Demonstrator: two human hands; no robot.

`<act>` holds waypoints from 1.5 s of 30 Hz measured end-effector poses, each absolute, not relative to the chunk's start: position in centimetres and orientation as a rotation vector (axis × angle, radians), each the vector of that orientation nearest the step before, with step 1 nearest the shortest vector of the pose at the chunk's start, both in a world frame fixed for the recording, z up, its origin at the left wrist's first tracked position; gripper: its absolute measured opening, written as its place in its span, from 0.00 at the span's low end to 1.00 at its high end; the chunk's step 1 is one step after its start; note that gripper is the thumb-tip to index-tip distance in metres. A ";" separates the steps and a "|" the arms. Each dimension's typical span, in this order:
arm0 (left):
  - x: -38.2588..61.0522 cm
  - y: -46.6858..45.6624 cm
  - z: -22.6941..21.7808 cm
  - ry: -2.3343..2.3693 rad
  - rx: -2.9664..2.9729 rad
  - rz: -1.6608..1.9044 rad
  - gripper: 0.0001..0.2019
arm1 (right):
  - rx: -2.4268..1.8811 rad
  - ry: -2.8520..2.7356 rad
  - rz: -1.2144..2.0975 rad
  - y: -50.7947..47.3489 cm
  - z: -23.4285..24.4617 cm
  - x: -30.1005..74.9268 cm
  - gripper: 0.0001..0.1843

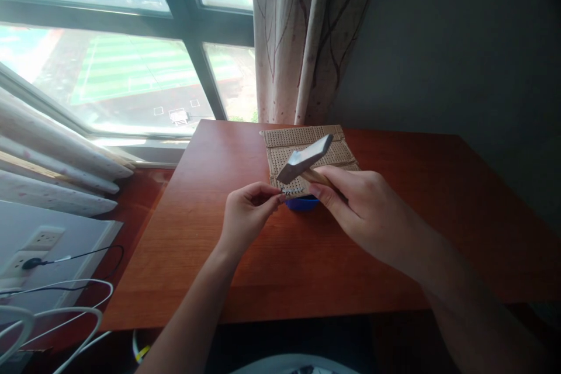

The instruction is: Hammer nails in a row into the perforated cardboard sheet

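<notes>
My right hand (357, 201) is closed round the wooden handle of a hammer (305, 158), whose grey metal head points up and to the left over a perforated cardboard sheet (302, 139). My left hand (249, 210) pinches a small nail or screw (293, 191) between thumb and fingers, right beside the hammer head. A small blue container (302, 204) stands on the wooden table (245, 269) just below both hands, partly hidden by them.
A window (131, 70) and a patterned curtain (302, 35) stand behind the table. Rolled fabric (52, 169) lies at the left. A white power strip (39, 242) with plugged cables (65, 298) sits at the lower left.
</notes>
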State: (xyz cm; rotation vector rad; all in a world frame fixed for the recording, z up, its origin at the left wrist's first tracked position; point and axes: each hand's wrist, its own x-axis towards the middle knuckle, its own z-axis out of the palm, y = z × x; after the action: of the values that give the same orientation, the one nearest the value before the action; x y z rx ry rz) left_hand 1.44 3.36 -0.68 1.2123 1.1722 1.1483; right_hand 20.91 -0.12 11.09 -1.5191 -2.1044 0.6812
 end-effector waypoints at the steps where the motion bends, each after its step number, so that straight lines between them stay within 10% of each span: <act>1: 1.4 3.3 -0.7 1.175 1.206 1.146 0.11 | -1.514 -2.103 0.674 -0.1 11.2 20.9 0.12; 45: 1.0 3.6 -0.5 1.095 1.190 1.093 0.13 | -1.577 -2.132 0.739 0.0 10.5 20.2 0.12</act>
State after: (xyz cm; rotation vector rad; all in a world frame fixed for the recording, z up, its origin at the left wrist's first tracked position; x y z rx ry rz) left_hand 0.98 3.61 -0.46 1.1904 1.0953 1.0927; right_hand 20.24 0.00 10.48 -1.5774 -2.1315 0.7389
